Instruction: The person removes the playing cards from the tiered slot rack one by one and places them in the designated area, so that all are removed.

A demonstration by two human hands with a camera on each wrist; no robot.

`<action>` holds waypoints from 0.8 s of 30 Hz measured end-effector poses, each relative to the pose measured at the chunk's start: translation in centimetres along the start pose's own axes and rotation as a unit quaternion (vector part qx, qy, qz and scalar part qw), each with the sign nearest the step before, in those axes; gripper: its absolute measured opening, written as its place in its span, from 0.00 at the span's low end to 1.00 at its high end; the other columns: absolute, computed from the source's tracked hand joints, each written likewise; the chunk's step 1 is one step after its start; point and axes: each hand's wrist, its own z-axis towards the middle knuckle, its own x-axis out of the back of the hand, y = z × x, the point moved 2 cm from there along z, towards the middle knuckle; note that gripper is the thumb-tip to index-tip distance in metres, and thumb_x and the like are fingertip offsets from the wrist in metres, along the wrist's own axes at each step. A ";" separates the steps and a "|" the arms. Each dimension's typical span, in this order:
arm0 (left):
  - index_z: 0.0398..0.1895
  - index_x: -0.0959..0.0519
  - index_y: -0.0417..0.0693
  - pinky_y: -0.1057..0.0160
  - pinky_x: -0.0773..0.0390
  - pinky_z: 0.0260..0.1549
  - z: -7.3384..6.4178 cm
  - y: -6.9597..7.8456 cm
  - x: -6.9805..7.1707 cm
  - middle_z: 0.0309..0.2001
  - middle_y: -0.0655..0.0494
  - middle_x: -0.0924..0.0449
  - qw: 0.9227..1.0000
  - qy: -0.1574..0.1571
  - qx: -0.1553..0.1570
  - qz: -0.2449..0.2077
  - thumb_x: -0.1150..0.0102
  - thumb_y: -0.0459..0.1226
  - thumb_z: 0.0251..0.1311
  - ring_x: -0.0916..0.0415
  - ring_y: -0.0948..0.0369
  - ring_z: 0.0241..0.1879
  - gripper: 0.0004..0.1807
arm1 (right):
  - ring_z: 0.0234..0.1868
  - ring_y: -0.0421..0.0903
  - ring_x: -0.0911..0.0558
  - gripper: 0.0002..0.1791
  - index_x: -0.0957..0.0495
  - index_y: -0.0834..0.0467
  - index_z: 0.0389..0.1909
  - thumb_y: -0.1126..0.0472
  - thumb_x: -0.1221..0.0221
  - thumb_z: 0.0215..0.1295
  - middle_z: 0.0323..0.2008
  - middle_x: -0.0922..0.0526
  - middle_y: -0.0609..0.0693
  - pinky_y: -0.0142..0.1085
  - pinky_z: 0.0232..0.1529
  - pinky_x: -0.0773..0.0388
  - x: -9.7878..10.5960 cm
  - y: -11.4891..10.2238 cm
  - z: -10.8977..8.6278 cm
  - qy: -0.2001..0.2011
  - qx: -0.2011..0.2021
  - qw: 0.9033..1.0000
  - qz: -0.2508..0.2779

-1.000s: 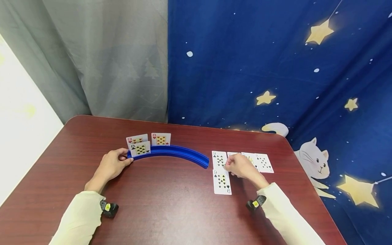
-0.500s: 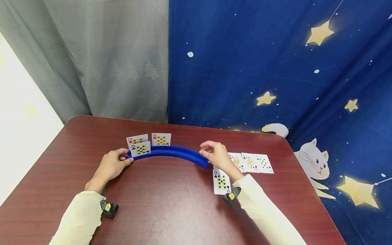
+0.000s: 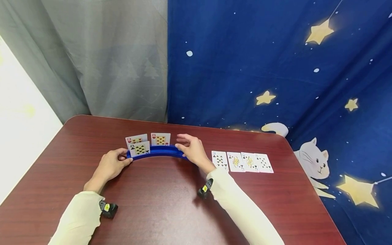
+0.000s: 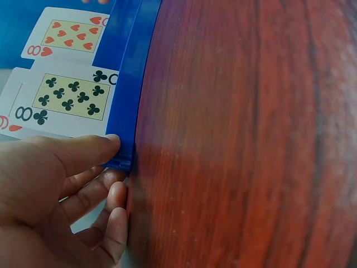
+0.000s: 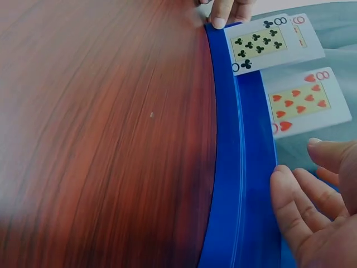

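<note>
The left hand [image 3: 111,165] pinches the left end of the blue card holder [image 3: 160,151]. The right hand [image 3: 194,149], fingers loosely parted and empty, is at the holder's far edge. Three cards [image 3: 140,149] stand toward the holder's left end; four cards [image 3: 219,160] lie to its right.

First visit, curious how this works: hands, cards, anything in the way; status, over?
Left fingers grip blue rack. Right fingers at rack's far edge, no card seen. Three cards stand in rack. Right sleeve hides some table.
</note>
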 end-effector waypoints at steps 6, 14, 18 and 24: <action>0.58 0.26 0.30 0.45 0.25 0.46 -0.1 0.0 0.1 0.45 0.34 0.18 1.000 -0.002 0.000 -0.001 0.38 0.39 0.65 0.21 0.46 0.43 0.24 | 0.36 0.43 0.13 0.17 0.18 0.56 0.55 0.61 0.35 0.66 0.45 0.12 0.53 0.31 0.26 0.18 -1.5 -0.6 0.8 0.007 -0.004 1.000 -0.004; 0.58 0.26 0.30 0.45 0.25 0.47 0.0 0.3 0.1 0.47 0.34 0.19 1.000 -0.006 0.005 -0.003 0.38 0.39 0.65 0.22 0.46 0.45 0.25 | 0.32 0.51 0.14 0.08 0.13 0.55 0.43 0.58 0.36 0.66 0.30 0.13 0.53 0.30 0.23 0.20 -2.2 -1.1 1.3 0.029 0.000 0.999 -0.018; 0.58 0.26 0.30 0.45 0.24 0.47 0.0 0.3 0.2 0.46 0.34 0.18 1.000 -0.005 0.002 -0.004 0.37 0.39 0.65 0.21 0.46 0.44 0.24 | 0.31 0.52 0.14 0.08 0.13 0.57 0.42 0.60 0.36 0.67 0.29 0.13 0.55 0.30 0.23 0.20 -2.1 -1.2 1.4 0.031 0.004 0.999 0.003; 0.58 0.26 0.30 0.45 0.25 0.47 0.0 0.1 0.2 0.46 0.34 0.18 1.000 -0.005 0.002 -0.004 0.39 0.39 0.66 0.22 0.46 0.44 0.24 | 0.35 0.54 0.12 0.07 0.15 0.62 0.41 0.63 0.38 0.67 0.33 0.12 0.59 0.35 0.24 0.17 -1.2 -1.4 1.0 0.030 0.010 0.998 0.054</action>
